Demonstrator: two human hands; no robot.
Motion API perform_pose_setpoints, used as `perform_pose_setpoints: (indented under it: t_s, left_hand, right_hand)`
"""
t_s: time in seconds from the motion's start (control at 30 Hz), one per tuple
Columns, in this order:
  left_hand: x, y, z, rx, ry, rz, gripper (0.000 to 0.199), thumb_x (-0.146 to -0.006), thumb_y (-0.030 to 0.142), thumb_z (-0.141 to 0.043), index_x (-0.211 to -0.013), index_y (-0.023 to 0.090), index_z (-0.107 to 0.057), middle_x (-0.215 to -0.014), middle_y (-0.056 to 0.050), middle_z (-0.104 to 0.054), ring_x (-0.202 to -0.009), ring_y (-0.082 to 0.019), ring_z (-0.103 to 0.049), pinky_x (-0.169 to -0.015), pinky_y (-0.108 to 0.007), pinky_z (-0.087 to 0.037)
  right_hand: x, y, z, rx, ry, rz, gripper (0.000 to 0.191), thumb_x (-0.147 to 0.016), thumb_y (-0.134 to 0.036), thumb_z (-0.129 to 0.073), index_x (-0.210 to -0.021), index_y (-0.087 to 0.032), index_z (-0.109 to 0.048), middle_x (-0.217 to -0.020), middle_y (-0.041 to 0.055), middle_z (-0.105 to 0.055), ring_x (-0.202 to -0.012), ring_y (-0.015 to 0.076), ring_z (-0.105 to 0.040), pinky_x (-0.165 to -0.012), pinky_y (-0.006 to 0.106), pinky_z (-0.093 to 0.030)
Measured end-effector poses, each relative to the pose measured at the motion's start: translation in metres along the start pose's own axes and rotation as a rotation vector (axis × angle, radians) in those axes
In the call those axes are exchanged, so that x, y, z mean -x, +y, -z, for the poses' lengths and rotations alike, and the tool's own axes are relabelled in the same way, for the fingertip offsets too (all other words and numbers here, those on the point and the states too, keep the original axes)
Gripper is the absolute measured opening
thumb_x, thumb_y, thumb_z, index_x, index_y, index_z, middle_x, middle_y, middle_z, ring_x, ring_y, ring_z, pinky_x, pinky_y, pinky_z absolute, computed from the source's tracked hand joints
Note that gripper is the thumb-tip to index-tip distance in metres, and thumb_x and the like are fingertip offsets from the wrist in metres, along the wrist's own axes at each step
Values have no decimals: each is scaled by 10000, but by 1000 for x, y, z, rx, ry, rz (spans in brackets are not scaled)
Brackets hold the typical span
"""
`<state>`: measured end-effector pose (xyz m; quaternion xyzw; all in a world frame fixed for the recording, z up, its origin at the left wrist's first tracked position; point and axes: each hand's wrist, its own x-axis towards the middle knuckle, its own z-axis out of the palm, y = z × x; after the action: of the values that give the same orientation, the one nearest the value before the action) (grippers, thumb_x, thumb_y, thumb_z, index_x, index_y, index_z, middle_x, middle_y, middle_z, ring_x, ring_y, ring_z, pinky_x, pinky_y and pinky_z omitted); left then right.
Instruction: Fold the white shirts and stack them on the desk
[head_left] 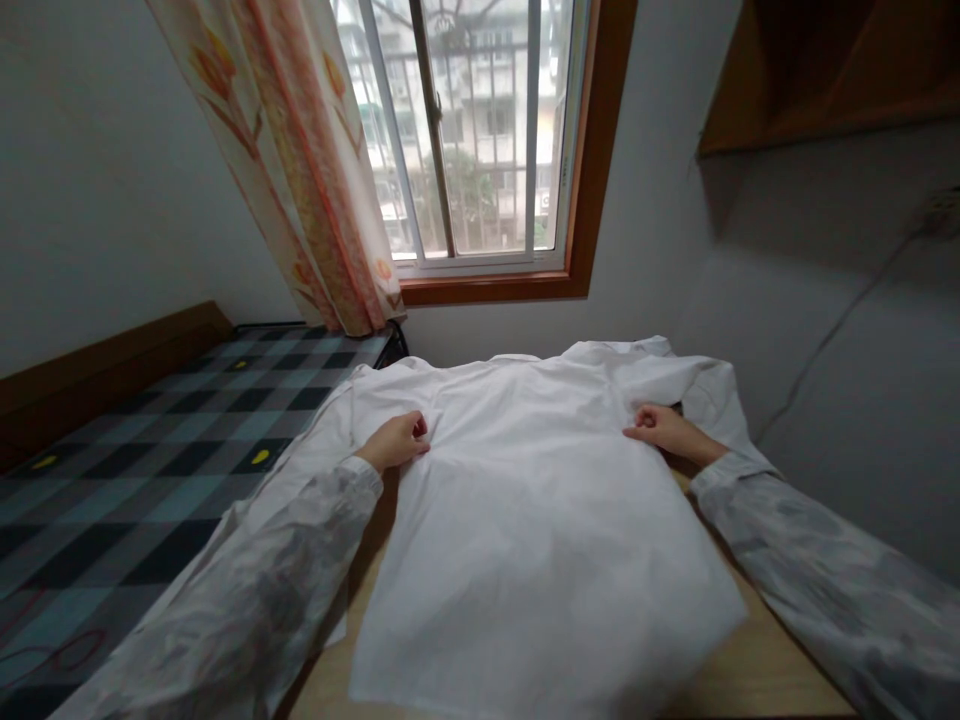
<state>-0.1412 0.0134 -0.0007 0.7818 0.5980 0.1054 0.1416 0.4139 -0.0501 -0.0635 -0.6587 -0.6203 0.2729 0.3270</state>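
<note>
A white shirt [532, 480] lies spread over a wooden table, its lower end toward me and its sleeves out to both sides. Along the shirt's left edge, near the underarm, my left hand [397, 440] pinches the fabric between thumb and fingers. Across from it, my right hand [670, 432] pinches the opposite edge at about the same height. Soft creases run through the cloth between the two hands. The left sleeve of the shirt hangs toward the bed, partly behind my left forearm.
The light wooden table [772, 660] shows around the shirt's lower end. On the left stands a bed [187, 450] with a checked cover. A floral curtain [300, 160] hangs beside the window [480, 150]. A wooden shelf [825, 90] and a cable [832, 340] are on the right wall.
</note>
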Motion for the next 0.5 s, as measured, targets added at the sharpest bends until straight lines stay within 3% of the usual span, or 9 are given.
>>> perform_pose_setpoints:
  t_s: [0.13, 0.27, 0.33, 0.4, 0.5]
  left_hand:
    - [7, 4, 10, -149, 56, 4, 314, -740, 406, -794, -951, 236, -636, -1013, -61, -747, -923, -271, -708, -793, -330, -490]
    - [11, 24, 10, -243, 190, -125, 368, -891, 529, -731, -1101, 232, -683, -1274, -117, -709, -1047, -296, -719, -911, -371, -530]
    - [13, 35, 3, -222, 158, -291, 469, -941, 596, -697, -1229, 227, -693, -1415, -146, -674, -1210, -328, -693, -1066, -409, -510]
    - [17, 41, -9, -208, 70, -438, 605, -969, 655, -668, -1378, 210, -667, -1560, -175, -614, -1392, -357, -615, -1205, -446, -433]
    - [23, 40, -30, -235, -48, -524, 829, -977, 759, -612, -1571, 183, -564, -1703, -209, -494, -1578, -383, -463, -1325, -502, -287]
  right_hand:
    - [10, 2, 23, 353, 95, 36, 408, -817, -636, -751, -879, -239, -675, -793, 35, -702, -737, 219, -626, -670, 306, -435]
    - [9, 2, 45, 562, 470, 46, 352, -922, -520, -653, -1124, -232, -674, -1078, 145, -740, -1061, 334, -671, -906, 404, -514]
    - [3, 11, 54, 599, 630, 94, 504, -888, -473, -680, -1292, -176, -630, -1334, 231, -675, -1284, 390, -596, -1063, 471, -486]
    - [-5, 25, 61, 577, 714, 51, 712, -842, -502, -727, -1414, -110, -566, -1465, 297, -591, -1368, 434, -546, -1134, 517, -453]
    - [-16, 47, 67, 467, 644, -63, 829, -834, -567, -719, -1444, -36, -539, -1405, 356, -612, -1301, 476, -597, -1087, 549, -492]
